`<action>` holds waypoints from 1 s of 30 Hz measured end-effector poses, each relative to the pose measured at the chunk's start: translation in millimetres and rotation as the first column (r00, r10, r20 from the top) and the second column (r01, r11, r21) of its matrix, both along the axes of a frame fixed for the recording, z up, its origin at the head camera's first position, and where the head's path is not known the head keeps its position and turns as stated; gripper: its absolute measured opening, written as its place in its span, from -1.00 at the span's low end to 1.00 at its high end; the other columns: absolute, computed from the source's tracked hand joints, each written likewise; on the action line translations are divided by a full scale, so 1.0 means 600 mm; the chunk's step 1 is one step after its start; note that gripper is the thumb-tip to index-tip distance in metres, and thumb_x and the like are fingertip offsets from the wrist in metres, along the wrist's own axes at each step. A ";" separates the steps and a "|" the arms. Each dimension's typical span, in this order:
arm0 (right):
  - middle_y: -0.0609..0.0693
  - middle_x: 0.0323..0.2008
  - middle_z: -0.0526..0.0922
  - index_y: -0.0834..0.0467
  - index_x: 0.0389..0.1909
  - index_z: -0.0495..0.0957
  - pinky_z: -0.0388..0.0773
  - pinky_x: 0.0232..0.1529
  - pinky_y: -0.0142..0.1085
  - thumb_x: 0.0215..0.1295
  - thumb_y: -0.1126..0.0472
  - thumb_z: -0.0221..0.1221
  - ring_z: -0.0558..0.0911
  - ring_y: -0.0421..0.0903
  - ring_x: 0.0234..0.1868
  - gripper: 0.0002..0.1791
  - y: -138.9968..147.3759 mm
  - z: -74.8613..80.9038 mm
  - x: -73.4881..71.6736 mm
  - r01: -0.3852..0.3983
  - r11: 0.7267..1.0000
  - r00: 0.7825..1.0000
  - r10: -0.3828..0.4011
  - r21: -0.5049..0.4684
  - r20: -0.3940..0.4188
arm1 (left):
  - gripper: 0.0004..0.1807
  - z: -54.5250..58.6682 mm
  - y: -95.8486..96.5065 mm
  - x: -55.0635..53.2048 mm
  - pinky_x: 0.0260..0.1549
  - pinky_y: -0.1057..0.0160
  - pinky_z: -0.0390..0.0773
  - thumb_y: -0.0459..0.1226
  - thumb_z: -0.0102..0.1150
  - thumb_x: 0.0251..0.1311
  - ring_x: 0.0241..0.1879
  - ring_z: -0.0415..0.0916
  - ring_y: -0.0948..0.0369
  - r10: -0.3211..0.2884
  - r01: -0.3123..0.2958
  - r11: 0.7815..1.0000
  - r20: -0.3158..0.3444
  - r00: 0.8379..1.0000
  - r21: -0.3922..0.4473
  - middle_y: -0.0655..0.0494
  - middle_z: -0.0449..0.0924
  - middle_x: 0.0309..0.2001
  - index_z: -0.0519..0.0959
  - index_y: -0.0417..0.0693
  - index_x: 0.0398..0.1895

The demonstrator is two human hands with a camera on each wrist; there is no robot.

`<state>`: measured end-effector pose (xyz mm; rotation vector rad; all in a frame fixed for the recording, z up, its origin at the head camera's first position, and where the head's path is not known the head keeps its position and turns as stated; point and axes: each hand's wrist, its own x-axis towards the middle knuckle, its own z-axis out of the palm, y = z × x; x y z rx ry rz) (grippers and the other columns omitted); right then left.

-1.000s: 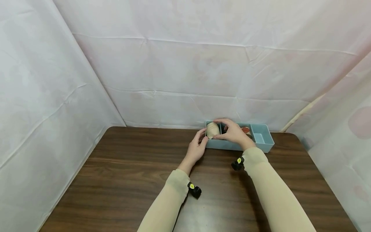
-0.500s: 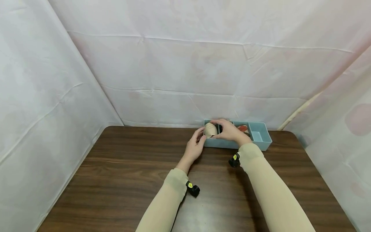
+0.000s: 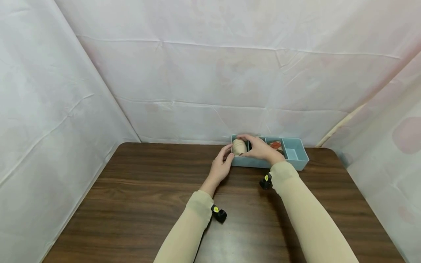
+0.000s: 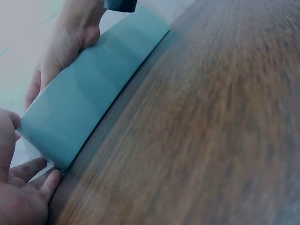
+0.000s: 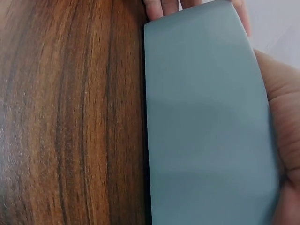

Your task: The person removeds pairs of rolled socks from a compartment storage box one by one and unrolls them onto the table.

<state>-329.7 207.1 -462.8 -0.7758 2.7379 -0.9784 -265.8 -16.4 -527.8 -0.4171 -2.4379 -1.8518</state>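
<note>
A cream, ribbed-looking cloth bundle [image 3: 239, 147] sits in the leftmost compartment of a light blue divided box [image 3: 250, 162] at the table's back edge. My right hand [image 3: 260, 149] reaches over the box with thumb and fingers curved around the bundle's right side, the thumb by the front rim and the fingers by the back rim. My left hand [image 3: 220, 168] touches the box's left end, its fingers stretched along that end wall. In the left wrist view the left fingers [image 4: 30, 168] lie against the end of the box. The right palm hides part of the second compartment.
Something dark [image 3: 250, 145] shows in the second compartment, and a red-and-white patterned cloth [image 3: 275, 145] lies in the third. The rightmost compartment [image 3: 295, 149] shows its bare floor. A pale curtain [image 3: 184, 124] hangs right behind the brown wooden table [image 3: 148, 190].
The head view has shifted slightly. Both hands stay at the box's left end, and the right hand's curve around the cream bundle is nearly unchanged.
</note>
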 end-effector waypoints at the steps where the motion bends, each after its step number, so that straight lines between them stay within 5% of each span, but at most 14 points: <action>1: 0.26 0.51 0.47 0.13 0.62 0.36 0.33 0.46 0.37 0.26 0.32 0.58 0.41 0.33 0.52 -0.06 -0.001 0.001 -0.001 -0.006 1.000 1.000 0.006 0.001 -0.002 | -0.50 0.000 0.000 -0.002 0.37 -0.10 0.53 -0.06 0.00 0.74 0.42 0.53 0.02 -0.001 0.001 1.000 0.000 1.000 -0.003 0.02 0.50 0.53 0.39 0.32 0.64; 10: 0.27 0.60 0.36 0.13 0.63 0.38 0.43 0.42 0.31 0.27 0.43 0.52 0.33 0.34 0.59 -0.09 -0.012 0.004 -0.010 -0.063 0.998 0.998 0.063 0.027 0.013 | -0.50 0.000 -0.007 -0.004 0.39 -0.09 0.51 -0.01 -0.02 0.74 0.44 0.52 0.02 -0.007 0.007 0.999 0.002 1.000 -0.031 0.01 0.49 0.54 0.39 0.38 0.65; 18: 0.22 0.59 0.39 0.04 0.61 0.42 0.48 0.37 0.30 0.26 0.43 0.51 0.38 0.33 0.56 -0.10 -0.015 0.000 -0.007 0.020 0.998 1.000 -0.019 0.058 -0.009 | -0.50 0.002 -0.011 -0.002 0.38 -0.12 0.52 0.00 -0.01 0.74 0.43 0.53 0.00 -0.007 0.007 1.000 -0.003 1.000 -0.022 -0.01 0.49 0.54 0.40 0.38 0.64; 20: 0.20 0.56 0.43 0.00 0.59 0.45 0.54 0.30 0.27 0.25 0.43 0.52 0.45 0.31 0.50 -0.10 -0.016 -0.002 -0.005 0.053 0.998 0.999 -0.053 0.042 -0.013 | -0.50 0.001 -0.012 -0.002 0.38 -0.12 0.52 0.01 -0.01 0.74 0.43 0.53 0.00 -0.007 0.007 1.000 -0.006 1.000 -0.024 -0.01 0.49 0.53 0.40 0.38 0.64; 23: 0.16 0.50 0.50 -0.04 0.56 0.49 0.63 0.04 0.16 0.20 0.43 0.55 0.63 0.29 0.15 -0.10 -0.015 -0.004 0.001 0.096 0.995 0.995 -0.096 -0.013 -0.015 | -0.50 -0.001 -0.013 -0.002 0.37 -0.12 0.53 0.00 0.00 0.73 0.42 0.54 0.01 -0.006 0.006 1.000 -0.016 1.000 -0.022 -0.02 0.51 0.52 0.40 0.35 0.64; 27: 0.15 0.42 0.55 -0.06 0.54 0.50 0.59 -0.26 -0.03 0.19 0.40 0.59 0.57 0.14 -0.27 -0.10 -0.010 -0.006 0.007 0.127 0.983 0.992 -0.129 -0.134 -0.004 | -0.51 -0.004 -0.013 0.001 0.36 -0.09 0.55 -0.03 0.02 0.73 0.40 0.56 0.05 -0.003 0.003 1.000 -0.020 1.000 -0.016 0.00 0.54 0.49 0.41 0.33 0.63; 30: 0.16 0.44 0.51 -0.08 0.56 0.48 0.64 -0.22 -0.08 0.22 0.37 0.59 0.63 0.11 -0.18 -0.10 -0.001 -0.004 0.011 0.147 0.958 0.989 -0.142 -0.247 0.040 | -0.51 -0.006 -0.012 0.004 0.33 -0.08 0.57 -0.03 0.02 0.73 0.38 0.57 0.06 -0.008 0.008 1.000 -0.005 1.000 -0.003 0.03 0.54 0.49 0.41 0.34 0.63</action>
